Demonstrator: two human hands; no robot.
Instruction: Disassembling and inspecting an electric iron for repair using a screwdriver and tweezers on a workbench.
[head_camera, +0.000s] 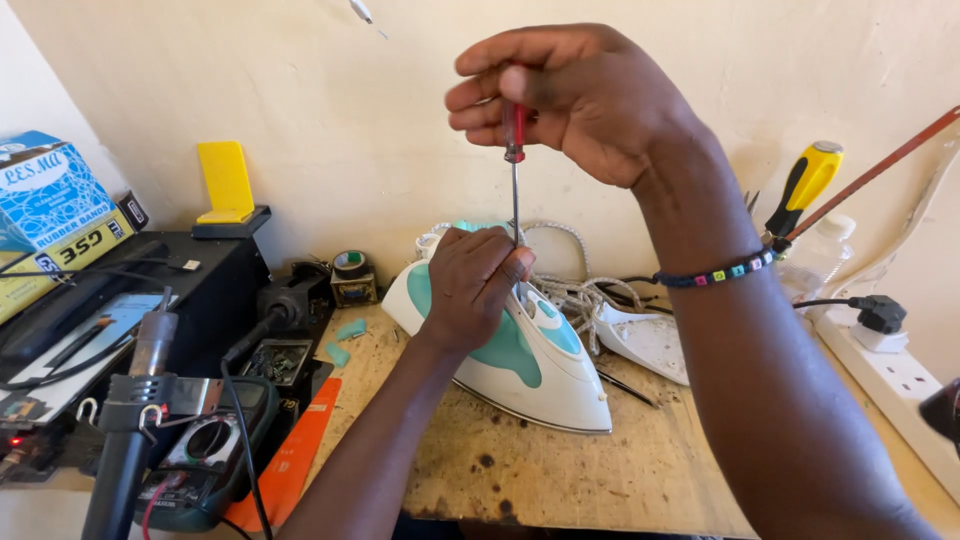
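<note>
A white and teal clothes iron (520, 365) lies tilted on the wooden workbench (600, 470). My left hand (470, 285) grips the iron's upper body and steadies the thin metal shaft of a screwdriver. My right hand (570, 95) is closed around the red-handled screwdriver (514, 150), held upright above the iron, its tip hidden behind my left fingers. A beaded bracelet (715, 272) circles my right wrist.
A white soleplate part (650, 340) and braided cord (570, 290) lie behind the iron. At the left are a multimeter (205, 455), a hot-air tool (130, 420), a black box (150, 290) and cardboard boxes (50, 215). A yellow-handled screwdriver (805, 185) and power strip (895, 375) stand at the right.
</note>
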